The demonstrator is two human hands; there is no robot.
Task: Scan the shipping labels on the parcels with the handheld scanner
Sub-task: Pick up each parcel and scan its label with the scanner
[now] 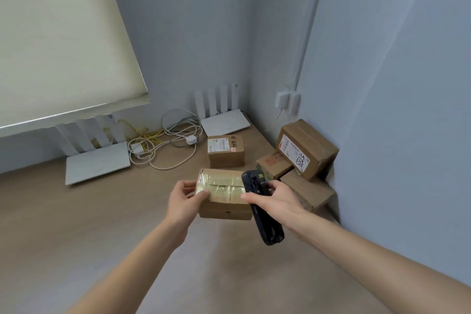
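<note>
A small cardboard parcel with shiny tape across its top is held above the wooden desk. My left hand grips its left end. My right hand holds a black handheld scanner against the parcel's right end, and its thumb rests on the tape. No label shows on the held parcel's visible faces. Behind it stands another small parcel with a white label on top. A pile of parcels sits in the right corner, the top one tilted and showing a label with handwritten digits.
Two white routers with upright antennas stand along the back wall, with tangled white and yellow cables between them. A wall adapter hangs above the pile. A roller blind covers the window at left. The wall runs close on the right.
</note>
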